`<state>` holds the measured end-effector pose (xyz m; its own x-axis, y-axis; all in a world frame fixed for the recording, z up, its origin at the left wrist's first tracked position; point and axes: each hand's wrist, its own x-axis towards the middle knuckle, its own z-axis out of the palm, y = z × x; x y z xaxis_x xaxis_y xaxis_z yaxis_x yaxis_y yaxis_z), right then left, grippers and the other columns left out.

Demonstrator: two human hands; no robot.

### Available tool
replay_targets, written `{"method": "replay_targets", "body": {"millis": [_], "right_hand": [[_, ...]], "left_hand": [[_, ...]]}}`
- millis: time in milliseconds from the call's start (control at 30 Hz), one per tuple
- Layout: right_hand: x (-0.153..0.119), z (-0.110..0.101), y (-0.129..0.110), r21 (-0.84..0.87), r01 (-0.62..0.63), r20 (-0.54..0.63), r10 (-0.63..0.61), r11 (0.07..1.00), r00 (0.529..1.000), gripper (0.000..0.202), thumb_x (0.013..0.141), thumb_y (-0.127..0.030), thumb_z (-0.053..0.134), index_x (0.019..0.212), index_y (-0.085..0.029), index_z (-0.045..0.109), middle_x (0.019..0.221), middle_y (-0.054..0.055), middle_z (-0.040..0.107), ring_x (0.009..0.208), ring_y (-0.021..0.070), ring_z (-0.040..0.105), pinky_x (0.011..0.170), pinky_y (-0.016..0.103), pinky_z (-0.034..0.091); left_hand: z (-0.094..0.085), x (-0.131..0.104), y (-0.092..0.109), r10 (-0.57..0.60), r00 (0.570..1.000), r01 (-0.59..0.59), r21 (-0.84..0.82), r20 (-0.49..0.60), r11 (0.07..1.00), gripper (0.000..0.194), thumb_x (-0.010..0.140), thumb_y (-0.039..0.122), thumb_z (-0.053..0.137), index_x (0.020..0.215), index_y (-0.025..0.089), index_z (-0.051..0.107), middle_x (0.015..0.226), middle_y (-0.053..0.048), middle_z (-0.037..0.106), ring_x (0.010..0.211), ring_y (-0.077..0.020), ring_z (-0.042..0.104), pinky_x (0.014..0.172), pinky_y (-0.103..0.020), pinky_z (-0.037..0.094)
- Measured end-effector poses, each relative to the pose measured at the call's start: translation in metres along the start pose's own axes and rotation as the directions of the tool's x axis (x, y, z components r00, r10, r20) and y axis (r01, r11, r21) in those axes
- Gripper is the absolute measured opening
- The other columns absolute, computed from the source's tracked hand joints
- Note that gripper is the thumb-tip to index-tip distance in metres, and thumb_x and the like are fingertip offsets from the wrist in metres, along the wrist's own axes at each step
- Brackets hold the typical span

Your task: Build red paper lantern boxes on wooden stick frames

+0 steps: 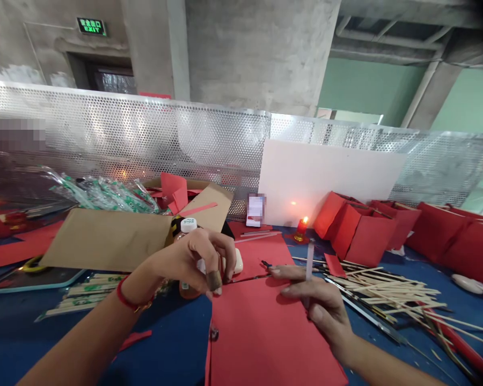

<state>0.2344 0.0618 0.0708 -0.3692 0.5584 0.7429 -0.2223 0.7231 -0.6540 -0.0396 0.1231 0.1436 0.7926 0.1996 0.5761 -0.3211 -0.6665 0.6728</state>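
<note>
A folded red paper piece (261,332) stands in front of me, a thin dark stick along its top edge. My left hand (203,260), a red cord on its wrist, bends over the paper's upper left corner; its fingers are closed at the edge, and what they pinch is too small to name. On the right side, my right hand (317,300) holds a pale translucent stick (310,260) upright between its fingers, with fingertips touching the paper's top edge. A small dark blob (214,334) shows at the paper's left edge.
A capped bottle (189,225) stands behind my left hand. Beyond are a cardboard box (108,241), a phone (255,210) and a lit red candle (301,229). Wooden sticks (386,289) and red paper bags (366,233) lie or stand to the right, on the blue table (161,348).
</note>
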Motion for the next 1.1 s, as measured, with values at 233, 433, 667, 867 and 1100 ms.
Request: {"method": "replay_targets", "body": {"millis": [233, 433, 667, 867, 1100], "right_hand": [[-0.008, 0.006, 0.008, 0.089, -0.032, -0.075, 0.038, 0.996, 0.996, 0.033, 0.094, -0.056, 0.061, 0.114, -0.037, 0.077, 0.131, 0.005, 0.07, 0.108, 0.0305, 0.072, 0.093, 0.045, 0.058], [-0.008, 0.005, 0.011, 0.117, -0.029, -0.07, 0.037, 0.993, 0.997, 0.031, 0.086, -0.055, 0.073, 0.113, -0.038, 0.077, 0.13, 0.005, 0.071, 0.121, 0.031, 0.066, 0.102, 0.047, 0.053], [-0.008, 0.001, 0.013, 0.19, -0.081, -0.056, 0.093, 0.978, 0.994, 0.031, 0.081, -0.052, 0.08, 0.109, -0.038, 0.079, 0.134, 0.005, 0.068, 0.126, 0.0284, 0.062, 0.101, 0.042, 0.053], [-0.009, -0.002, 0.016, 0.218, -0.1, -0.034, 0.11, 0.971, 0.993, 0.032, 0.081, -0.051, 0.081, 0.11, -0.039, 0.078, 0.137, 0.004, 0.066, 0.128, 0.027, 0.061, 0.097, 0.038, 0.055], [-0.007, -0.005, 0.014, 0.207, -0.088, -0.043, 0.099, 0.974, 0.994, 0.033, 0.078, -0.053, 0.082, 0.108, -0.04, 0.078, 0.133, 0.003, 0.068, 0.128, 0.0265, 0.061, 0.106, 0.042, 0.049]], "left_hand": [[0.005, 0.004, -0.009, 0.024, 1.0, -0.026, -0.079, -0.015, 0.997, 0.032, 0.078, 0.04, 0.085, 0.064, 0.017, 0.07, 0.066, -0.005, 0.067, 0.062, -0.0127, 0.063, 0.064, -0.025, 0.056], [0.006, 0.002, -0.013, -0.001, 1.0, 0.001, -0.096, 0.0, 0.995, 0.025, 0.078, 0.036, 0.086, 0.066, 0.019, 0.072, 0.067, -0.005, 0.067, 0.063, -0.0134, 0.064, 0.063, -0.025, 0.055], [0.004, -0.002, -0.011, -0.056, 0.998, 0.057, -0.078, 0.017, 0.995, 0.014, 0.081, 0.035, 0.083, 0.08, 0.021, 0.08, 0.077, -0.008, 0.07, 0.066, -0.0144, 0.066, 0.063, -0.026, 0.055], [0.006, -0.001, -0.007, -0.06, 0.998, 0.058, -0.07, -0.015, 0.996, 0.012, 0.083, 0.032, 0.081, 0.081, 0.021, 0.081, 0.078, -0.008, 0.071, 0.066, -0.0147, 0.068, 0.062, -0.025, 0.056], [0.013, 0.001, -0.005, -0.074, 0.996, 0.071, -0.057, -0.055, 0.996, 0.016, 0.086, 0.034, 0.077, 0.078, 0.021, 0.081, 0.074, -0.007, 0.07, 0.066, -0.0149, 0.068, 0.063, -0.026, 0.057]]}}
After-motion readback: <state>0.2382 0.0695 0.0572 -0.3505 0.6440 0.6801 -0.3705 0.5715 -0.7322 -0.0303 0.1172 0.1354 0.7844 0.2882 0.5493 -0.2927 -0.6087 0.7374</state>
